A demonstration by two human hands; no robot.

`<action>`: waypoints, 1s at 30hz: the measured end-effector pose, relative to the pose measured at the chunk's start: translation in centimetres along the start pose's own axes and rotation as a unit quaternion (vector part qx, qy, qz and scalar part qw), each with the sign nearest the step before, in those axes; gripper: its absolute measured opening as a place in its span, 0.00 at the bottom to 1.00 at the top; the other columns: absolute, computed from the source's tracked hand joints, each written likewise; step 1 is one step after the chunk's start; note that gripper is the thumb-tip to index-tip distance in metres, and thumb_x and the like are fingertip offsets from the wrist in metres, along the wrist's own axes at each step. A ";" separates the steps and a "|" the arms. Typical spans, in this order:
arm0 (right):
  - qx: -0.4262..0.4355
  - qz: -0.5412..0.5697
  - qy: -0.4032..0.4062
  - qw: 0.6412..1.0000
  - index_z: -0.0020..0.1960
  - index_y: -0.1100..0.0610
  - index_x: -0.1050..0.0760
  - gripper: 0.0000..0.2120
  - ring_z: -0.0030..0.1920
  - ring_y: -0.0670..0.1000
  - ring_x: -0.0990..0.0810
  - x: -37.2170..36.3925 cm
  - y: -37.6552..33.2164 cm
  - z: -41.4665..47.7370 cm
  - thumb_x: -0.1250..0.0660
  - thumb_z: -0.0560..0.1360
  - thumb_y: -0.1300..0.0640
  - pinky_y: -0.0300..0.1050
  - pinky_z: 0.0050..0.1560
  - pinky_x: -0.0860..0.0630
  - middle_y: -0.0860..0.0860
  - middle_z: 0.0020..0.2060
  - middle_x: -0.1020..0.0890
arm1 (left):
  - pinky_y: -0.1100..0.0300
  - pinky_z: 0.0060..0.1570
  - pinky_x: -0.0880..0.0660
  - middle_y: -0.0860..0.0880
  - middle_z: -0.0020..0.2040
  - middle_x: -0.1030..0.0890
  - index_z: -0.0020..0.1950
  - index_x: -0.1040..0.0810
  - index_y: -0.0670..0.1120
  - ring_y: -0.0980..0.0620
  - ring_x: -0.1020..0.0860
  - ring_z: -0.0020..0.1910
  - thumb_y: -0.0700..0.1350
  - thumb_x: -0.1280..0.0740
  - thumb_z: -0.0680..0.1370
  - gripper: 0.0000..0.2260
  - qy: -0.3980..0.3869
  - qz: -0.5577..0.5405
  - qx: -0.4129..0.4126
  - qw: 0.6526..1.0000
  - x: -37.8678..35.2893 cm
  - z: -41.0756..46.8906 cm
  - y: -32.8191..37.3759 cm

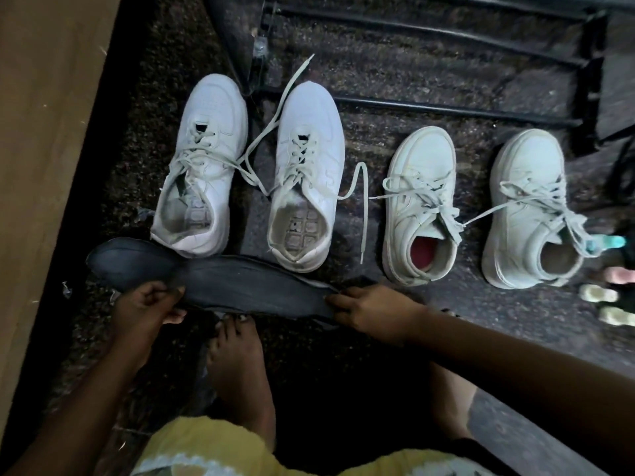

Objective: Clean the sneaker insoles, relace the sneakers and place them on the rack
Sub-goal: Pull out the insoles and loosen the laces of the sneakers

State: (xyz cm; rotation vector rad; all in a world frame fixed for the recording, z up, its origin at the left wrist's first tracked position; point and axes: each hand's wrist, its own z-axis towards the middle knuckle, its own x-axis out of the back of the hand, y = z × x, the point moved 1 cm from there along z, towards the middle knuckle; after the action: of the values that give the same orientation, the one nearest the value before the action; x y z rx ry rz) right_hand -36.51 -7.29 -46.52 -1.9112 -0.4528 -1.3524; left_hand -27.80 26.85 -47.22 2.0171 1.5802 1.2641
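We hold the dark insoles (247, 286) low over the floor, left hand (147, 305) and right hand (367, 309) each pinching an end. Four sneakers (305, 159) sit untied before the rack (446, 111); cleaning seems barely begun, with relacing and racking still to do.

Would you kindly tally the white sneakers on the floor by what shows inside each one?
Bare grid footbed showing: 2, far-left sneaker and second sneaker
Red insole inside: 1, third sneaker
Dull grey-brown inside: 1, far-right sneaker
Total: 4
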 end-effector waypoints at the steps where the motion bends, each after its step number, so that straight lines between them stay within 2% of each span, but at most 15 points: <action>1: -0.010 0.008 0.004 1.000 0.43 0.55 0.20 0.16 0.30 0.54 0.22 0.3 -0.2 -0.4 0.48 0.70 0.59 0.41 0.20 0.27 0.55 0.51 0.18 | 0.71 0.21 0.28 0.50 0.26 0.23 0.44 0.26 0.42 0.60 0.26 0.19 0.34 0.33 0.76 0.04 0.011 0.022 -0.012 1.000 -0.2 -0.4 0.4; 3: -0.034 0.020 0.029 0.999 0.52 0.53 0.23 0.16 0.30 0.53 0.22 1.7 -0.8 -1.5 0.47 0.71 0.57 0.40 0.21 0.27 0.54 0.56 0.19 | 0.73 0.22 0.31 0.49 0.30 0.24 0.49 0.24 0.42 0.62 0.27 0.20 0.40 0.31 0.76 0.05 0.055 0.085 -0.059 0.993 -0.3 -1.2 1.0; 5: -0.069 0.049 0.075 0.994 0.56 0.53 0.26 0.15 0.34 0.52 0.20 3.9 -1.7 -3.0 0.44 0.73 0.57 0.40 0.27 0.24 0.53 0.57 0.19 | 0.74 0.28 0.32 0.57 0.31 0.22 0.48 0.22 0.44 0.65 0.26 0.26 0.50 0.31 0.76 0.09 0.112 0.155 -0.130 0.973 0.2 -1.4 1.8; 7: -0.142 0.091 0.152 0.974 0.55 0.53 0.22 0.13 0.41 0.51 0.18 6.1 -2.4 -5.2 0.42 0.75 0.55 0.40 0.35 0.22 0.51 0.55 0.18 | 0.73 0.34 0.31 0.62 0.34 0.21 0.49 0.21 0.44 0.67 0.26 0.31 0.57 0.34 0.76 0.16 0.140 0.154 -0.178 0.962 1.1 -1.7 3.8; 9: -0.235 0.134 0.233 0.934 0.53 0.53 0.20 0.12 0.45 0.48 0.18 7.9 -2.7 -7.9 0.40 0.76 0.54 0.40 0.41 0.23 0.48 0.53 0.18 | 0.73 0.33 0.30 0.58 0.37 0.23 0.54 0.24 0.45 0.66 0.26 0.33 0.61 0.37 0.74 0.21 0.108 0.174 -0.203 0.958 1.4 -2.1 6.9; 12: -0.352 0.201 0.319 0.857 0.50 0.55 0.20 0.10 0.45 0.44 0.20 9.5 -2.5 -11.1 0.39 0.76 0.54 0.40 0.43 0.24 0.47 0.48 0.18 | 0.76 0.32 0.32 0.63 0.34 0.24 0.47 0.26 0.48 0.67 0.26 0.33 0.54 0.39 0.75 0.11 0.027 0.169 -0.274 0.946 -0.7 -3.7 12.9; 13: -0.375 0.207 0.338 0.838 0.48 0.56 0.20 0.10 0.43 0.42 0.21 9.8 -2.0 -11.7 0.38 0.76 0.54 0.38 0.42 0.25 0.48 0.47 0.18 | 0.74 0.34 0.30 0.63 0.33 0.24 0.46 0.26 0.46 0.65 0.26 0.33 0.54 0.39 0.75 0.12 0.028 0.172 -0.311 0.934 -2.0 -4.5 14.6; 15: -0.405 0.216 0.368 0.809 0.48 0.56 0.20 0.09 0.39 0.41 0.23 10.0 -0.2 -12.1 0.38 0.76 0.54 0.34 0.39 0.27 0.48 0.44 0.19 | 0.64 0.39 0.26 0.56 0.35 0.22 0.46 0.20 0.44 0.59 0.25 0.33 0.53 0.37 0.77 0.14 0.057 0.166 -0.423 0.889 -5.2 -6.8 17.2; 17: -0.434 0.220 0.384 0.785 0.50 0.56 0.20 0.08 0.37 0.42 0.24 10.0 2.3 -11.9 0.36 0.76 0.55 0.31 0.37 0.28 0.49 0.44 0.19 | 0.67 0.41 0.29 0.50 0.36 0.22 0.46 0.18 0.40 0.57 0.27 0.32 0.44 0.33 0.77 0.08 0.004 0.185 -0.542 0.820 -9.7 -9.4 18.3; 18: -0.445 0.220 0.382 0.780 0.53 0.56 0.21 0.09 0.37 0.42 0.25 9.8 3.6 -11.7 0.35 0.75 0.57 0.29 0.37 0.29 0.50 0.45 0.20 | 0.69 0.41 0.30 0.52 0.38 0.23 0.47 0.18 0.41 0.59 0.28 0.32 0.42 0.33 0.76 0.06 -0.052 0.191 -0.562 0.803 -12.1 -10.5 18.9; 21: -0.454 0.213 0.346 0.793 0.59 0.59 0.23 0.14 0.42 0.45 0.25 8.9 6.8 -10.5 0.36 0.74 0.63 0.29 0.44 0.34 0.55 0.53 0.20 | 0.71 0.36 0.33 0.56 0.43 0.24 0.51 0.19 0.45 0.63 0.28 0.32 0.40 0.33 0.75 0.07 -0.190 0.194 -0.523 0.808 -18.5 -11.6 19.8; 23: -0.451 0.221 0.315 0.806 0.61 0.60 0.24 0.17 0.50 0.54 0.22 8.1 8.2 -9.9 0.37 0.74 0.59 0.34 0.51 0.33 0.57 0.56 0.21 | 0.75 0.34 0.37 0.54 0.46 0.22 0.52 0.19 0.45 0.67 0.28 0.33 0.39 0.33 0.74 0.08 -0.233 0.202 -0.486 0.817 -22.0 -11.3 19.6; 25: -0.444 0.244 0.288 0.813 0.59 0.57 0.23 0.16 0.50 0.54 0.22 7.3 8.9 -9.7 0.38 0.74 0.53 0.44 0.52 0.27 0.55 0.53 0.21 | 0.76 0.36 0.36 0.51 0.48 0.20 0.51 0.19 0.45 0.69 0.28 0.35 0.38 0.32 0.73 0.08 -0.261 0.199 -0.451 0.830 -24.7 -11.1 19.7; 27: -0.432 0.252 0.287 0.817 0.52 0.56 0.22 0.12 0.46 0.53 0.22 6.7 9.0 -9.7 0.38 0.74 0.51 0.52 0.48 0.25 0.53 0.49 0.21 | 0.74 0.39 0.32 0.50 0.50 0.19 0.51 0.18 0.46 0.63 0.24 0.39 0.38 0.30 0.72 0.09 -0.279 0.199 -0.429 0.835 -26.3 -11.1 19.7; 30: -0.409 0.244 0.313 0.822 0.45 0.56 0.24 0.08 0.44 0.54 0.23 7.5 8.8 -10.5 0.36 0.75 0.52 0.53 0.45 0.26 0.51 0.44 0.21 | 0.62 0.46 0.24 0.50 0.51 0.20 0.51 0.18 0.47 0.53 0.21 0.44 0.37 0.29 0.70 0.11 -0.287 0.198 -0.425 0.836 -27.1 -11.3 19.2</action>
State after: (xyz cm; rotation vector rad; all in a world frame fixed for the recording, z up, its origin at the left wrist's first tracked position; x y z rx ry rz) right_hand -34.80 -21.86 -41.10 -1.8087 1.0368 -1.8286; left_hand -24.64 -7.36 -40.10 1.8439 0.2261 1.0372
